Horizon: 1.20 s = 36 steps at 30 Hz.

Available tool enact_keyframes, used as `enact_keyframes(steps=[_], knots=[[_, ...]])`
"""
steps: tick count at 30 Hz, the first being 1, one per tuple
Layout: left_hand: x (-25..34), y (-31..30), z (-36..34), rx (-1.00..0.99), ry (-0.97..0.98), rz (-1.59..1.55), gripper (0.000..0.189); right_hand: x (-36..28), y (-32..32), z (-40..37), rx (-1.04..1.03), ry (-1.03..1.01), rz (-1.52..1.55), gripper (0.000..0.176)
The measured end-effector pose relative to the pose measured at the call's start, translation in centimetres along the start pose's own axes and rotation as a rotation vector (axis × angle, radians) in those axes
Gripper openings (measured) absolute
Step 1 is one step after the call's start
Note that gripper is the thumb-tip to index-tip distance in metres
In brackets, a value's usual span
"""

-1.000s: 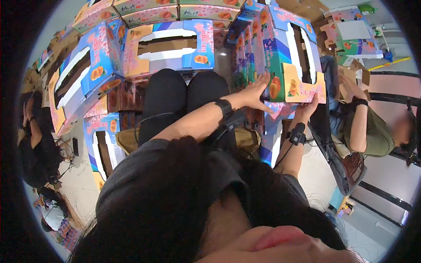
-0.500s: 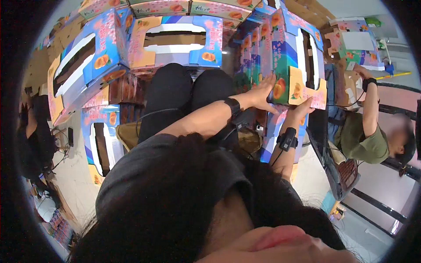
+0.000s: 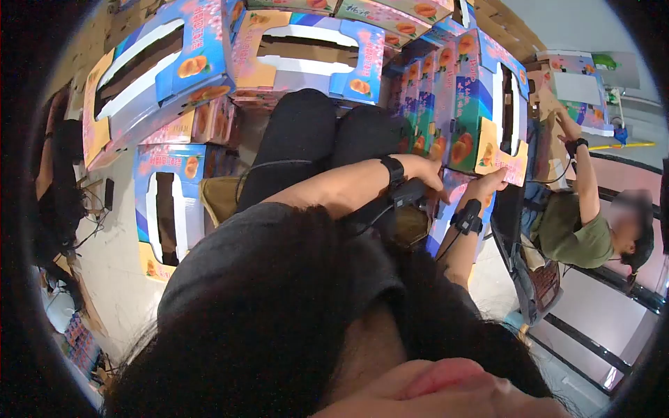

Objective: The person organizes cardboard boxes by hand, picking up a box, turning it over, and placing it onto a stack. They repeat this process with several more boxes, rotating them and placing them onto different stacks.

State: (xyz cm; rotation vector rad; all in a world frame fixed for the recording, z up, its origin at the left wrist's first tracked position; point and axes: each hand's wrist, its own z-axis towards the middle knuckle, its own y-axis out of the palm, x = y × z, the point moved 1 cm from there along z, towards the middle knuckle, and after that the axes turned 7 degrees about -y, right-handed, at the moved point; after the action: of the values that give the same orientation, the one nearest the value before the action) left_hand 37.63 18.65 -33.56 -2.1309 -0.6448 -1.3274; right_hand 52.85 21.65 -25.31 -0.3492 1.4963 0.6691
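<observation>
A tall peach-printed carton (image 3: 467,132), with a white-edged handle opening, stands to the right of my knees. My left hand (image 3: 426,174) is at its lower left corner, fingers apart and fingertips pointing right. Around the near right edge of the same carton, on the pink and yellow panel, my right hand (image 3: 490,182) has its fingers closed. Under both hands is another blue and pink carton (image 3: 446,223). Black bands with small devices are on both wrists.
More peach cartons stand ahead (image 3: 306,52) and on the left (image 3: 164,76), with one lower down (image 3: 164,209). A co-worker in a green shirt (image 3: 575,230) reaches toward cardboard at the right. A dark-clothed person (image 3: 63,167) is at the far left.
My left hand has slid from the carton's side down to its lower corner. My right hand stays at the near edge. The view has shifted, so the cartons on the left appear further right.
</observation>
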Motion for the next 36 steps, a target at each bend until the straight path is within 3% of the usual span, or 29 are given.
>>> enact_keyframes(steps=[2, 4, 5, 7, 8, 11, 13, 15, 18, 19, 21, 22, 23, 24, 26, 27, 28, 30, 34, 36], knots=[[-0.4, -2.3, -3.4, -0.265, -0.118, -0.139, 0.080, 0.9, -1.0, 1.3, -0.045, -0.048, -0.047, 0.064], [-0.1, -2.3, -3.7, -0.254, -0.151, 0.030, 0.064, 1.8, -1.6, 2.9, -0.009, -0.123, -0.084, 0.065], [0.3, -2.2, -3.7, -0.245, -0.165, 0.115, 0.057, 2.0, -2.2, 3.3, 0.037, -0.160, -0.281, 0.065], [0.0, -2.1, -2.9, -0.005, -0.042, 0.194, 0.059, -0.7, -1.3, 1.5, 0.121, -0.235, -0.666, 0.065], [-0.3, -2.4, -2.3, 0.125, 0.017, 0.233, 0.059, -2.0, -1.0, 0.5, 0.038, -0.402, -0.776, 0.068], [1.2, -6.2, -5.8, 0.142, 0.306, -0.301, 0.065, -3.1, 1.0, -2.1, -0.110, -1.154, -0.839, 0.072], [2.5, -10.3, -11.5, 0.193, 0.432, -0.377, 0.052, -6.2, 4.4, -7.4, -0.389, -1.260, -0.672, 0.077], [1.5, -13.9, -15.1, 0.390, 0.588, -0.485, 0.043, -7.1, 7.2, -11.5, -0.618, -1.282, -0.656, 0.078], [1.4, -18.0, -25.9, 0.771, 0.660, -0.522, 0.039, -8.0, 12.0, -18.2, -0.881, -1.278, -0.472, 0.079], [2.2, -18.4, -30.4, 0.892, 0.593, -0.546, 0.037, -8.4, 13.6, -20.1, -0.976, -1.302, -0.464, 0.079], [-0.3, -18.9, -35.8, 1.229, 0.587, -0.415, 0.030, -5.4, 16.5, -23.1, -1.147, -1.205, -0.303, 0.080], [-1.3, -18.7, -38.3, 1.418, 0.481, -0.368, 0.028, -3.9, 17.6, -25.1, -1.218, -1.132, -0.338, 0.081], [-2.2, -18.0, -40.4, 1.527, 0.415, -0.592, 0.026, -2.0, 18.7, -27.5, -1.283, -1.058, -0.375, 0.083], [-6.5, -18.7, -42.1, 1.727, 0.375, -0.403, 0.030, 1.4, 20.2, -29.7, -1.350, -0.861, -0.289, 0.087], [-10.5, -17.1, -44.1, 2.098, 0.505, -0.655, 0.039, 3.4, 22.7, -34.5, -1.494, -0.528, -0.165, 0.094], [-13.5, -17.1, -44.9, 2.346, 0.468, -0.677, 0.046, 3.5, 23.5, -36.8, -1.487, -0.459, -0.248, 0.096], [-16.4, -16.8, -45.9, 2.467, 0.332, -0.702, 0.048, 2.6, 23.6, -38.7, -1.521, -0.069, -0.116, 0.097], [-15.3, -15.5, -46.7, 2.392, 0.408, -0.817, 0.051, 3.1, 24.4, -41.5, -1.533, 0.247, 0.119, 0.094], [-16.8, -15.0, -47.6, 2.269, 0.324, -0.795, 0.054, -1.8, 23.7, -42.3, -1.555, 0.648, -0.169, 0.076], [-18.1, -14.9, -47.2, 2.191, 0.223, -0.793, 0.053, -2.9, 24.1, -41.8, -1.647, 0.663, -0.136, 0.067]])
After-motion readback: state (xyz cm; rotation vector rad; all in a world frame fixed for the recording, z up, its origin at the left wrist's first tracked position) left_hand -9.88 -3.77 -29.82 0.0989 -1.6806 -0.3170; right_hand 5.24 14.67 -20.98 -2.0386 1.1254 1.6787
